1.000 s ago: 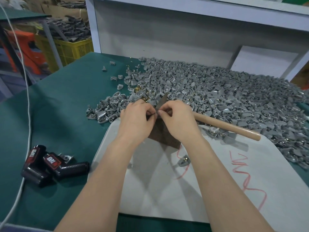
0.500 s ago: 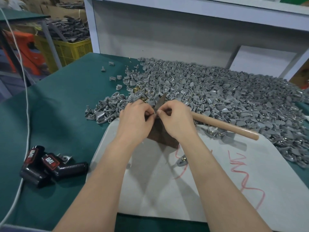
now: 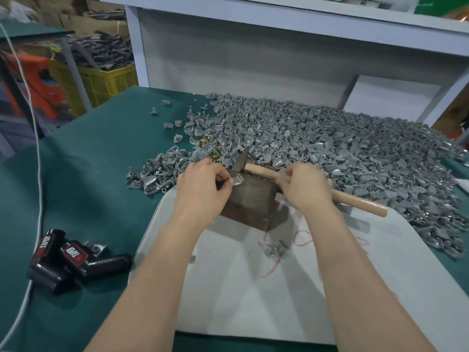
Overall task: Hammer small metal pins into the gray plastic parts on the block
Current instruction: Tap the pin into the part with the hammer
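You're looking at dull gray plastic parts [image 3: 330, 138] w/ gold-brass pins [image 3: 214, 156] glinting among them. The block [image 3: 251, 196] is showing dark brown, the gray part [image 3: 237, 183] on it silvery, hammer handle [image 3: 355, 199] pale tan wood. Your table cover [image 3: 88, 174] is reading deep green; board [image 3: 253, 301] off-white w/ red scribbles [image 3: 273, 271]. The rolls [image 3: 106, 264] are showing black w/ red labels.

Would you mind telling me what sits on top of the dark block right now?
A gray plastic part lies at the block's left top edge, pinched by the left hand. The hammer's wooden handle, gripped by the right hand, crosses its back. Fingers hide any pin.
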`<state>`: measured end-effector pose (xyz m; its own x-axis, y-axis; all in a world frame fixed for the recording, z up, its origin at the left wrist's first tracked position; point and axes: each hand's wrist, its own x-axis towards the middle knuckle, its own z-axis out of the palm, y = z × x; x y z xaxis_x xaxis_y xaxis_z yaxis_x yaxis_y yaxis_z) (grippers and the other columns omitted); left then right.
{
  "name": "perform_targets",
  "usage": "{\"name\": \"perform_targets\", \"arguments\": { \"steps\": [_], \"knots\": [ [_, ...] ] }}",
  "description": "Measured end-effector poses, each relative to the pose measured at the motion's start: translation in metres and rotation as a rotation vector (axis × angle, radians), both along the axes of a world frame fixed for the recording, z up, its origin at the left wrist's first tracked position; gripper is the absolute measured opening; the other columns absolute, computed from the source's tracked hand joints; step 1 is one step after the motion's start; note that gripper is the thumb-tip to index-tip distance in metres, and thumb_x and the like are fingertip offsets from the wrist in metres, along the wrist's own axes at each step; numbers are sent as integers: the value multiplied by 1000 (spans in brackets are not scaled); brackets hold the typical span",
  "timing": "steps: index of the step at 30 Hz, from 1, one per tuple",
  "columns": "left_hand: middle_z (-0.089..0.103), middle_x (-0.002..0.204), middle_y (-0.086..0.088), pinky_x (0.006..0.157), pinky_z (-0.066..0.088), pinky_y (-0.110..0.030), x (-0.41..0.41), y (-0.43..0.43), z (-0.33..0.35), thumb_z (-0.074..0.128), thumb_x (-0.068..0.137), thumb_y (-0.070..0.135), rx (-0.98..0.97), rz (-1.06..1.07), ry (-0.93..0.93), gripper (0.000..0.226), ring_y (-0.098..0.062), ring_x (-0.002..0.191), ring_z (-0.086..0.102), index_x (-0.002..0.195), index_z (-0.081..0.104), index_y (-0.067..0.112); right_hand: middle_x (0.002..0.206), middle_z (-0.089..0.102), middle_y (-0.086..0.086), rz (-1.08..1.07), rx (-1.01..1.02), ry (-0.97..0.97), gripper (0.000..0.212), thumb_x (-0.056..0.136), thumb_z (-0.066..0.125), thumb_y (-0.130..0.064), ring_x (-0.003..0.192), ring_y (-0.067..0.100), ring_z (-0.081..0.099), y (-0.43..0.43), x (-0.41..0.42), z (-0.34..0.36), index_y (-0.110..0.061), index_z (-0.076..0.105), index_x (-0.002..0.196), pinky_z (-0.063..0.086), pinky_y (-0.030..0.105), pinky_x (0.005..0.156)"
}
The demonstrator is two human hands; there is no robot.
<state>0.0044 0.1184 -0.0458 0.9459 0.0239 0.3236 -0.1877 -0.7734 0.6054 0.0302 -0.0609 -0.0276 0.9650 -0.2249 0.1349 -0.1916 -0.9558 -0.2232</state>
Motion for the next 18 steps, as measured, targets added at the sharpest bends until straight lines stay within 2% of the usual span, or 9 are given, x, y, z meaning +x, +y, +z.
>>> {"name": "perform_targets", "arguments": {
  "steps": [1,3,6,7,9,12,13,15,18],
  "knots": [
    [54,90,6,89,43,-42,0,0,1,63,85,24,-4,7,8,5,-23,97,53,83,67,21,119,55,7,-13,-80,71,26,91,55,-32,113,29,48,0,1,-1,-23,59,116,34,42,99],
    [54,90,6,90,43,-42,-1,0,2,64,84,23,-32,21,19,5,-24,99,54,79,64,22,116,54,7,35,-115,110,23,89,55,-23,112,29,47,2,4,0,-23,59,113,33,43,98],
    [56,88,5,89,44,-43,-2,1,3,65,82,21,-74,37,30,8,-24,94,55,76,60,23,96,62,5,141,-64,134,11,89,59,-26,88,26,56,0,5,11,-17,59,96,43,34,78],
    [57,89,4,89,45,-43,-2,1,3,65,82,21,-76,44,32,7,-23,93,55,77,60,23,90,63,5,154,-55,144,18,88,61,-31,81,26,57,-3,4,16,-15,57,93,44,32,72],
    [58,88,3,87,46,-43,-1,1,2,64,82,21,-75,54,25,7,-23,91,55,77,60,23,85,65,6,158,-55,140,27,86,64,-36,78,26,61,-9,0,25,-11,56,91,48,33,68],
    [58,88,1,86,46,-43,-1,1,1,63,83,20,-67,53,13,9,-24,90,55,76,58,23,73,68,4,206,152,59,23,87,62,-33,60,18,67,-14,-13,31,-13,50,89,49,30,58],
    [57,88,2,86,46,-43,0,1,1,63,84,20,-63,53,10,9,-24,91,55,77,58,23,71,67,2,235,233,25,21,87,61,-32,55,15,66,-12,-19,31,-15,50,90,45,27,53],
    [55,87,4,87,45,-42,-1,1,0,63,85,21,-62,56,3,11,-24,91,55,76,57,24,75,63,-3,296,311,-31,21,88,60,-31,59,17,62,-9,-29,28,-20,55,104,38,25,54],
    [52,83,7,88,45,-43,-1,0,1,64,86,22,-68,69,-7,14,-24,91,55,74,57,25,80,59,-5,371,266,-90,32,93,53,-30,64,18,52,-7,-39,25,-26,55,125,37,25,61]
  ]
}}
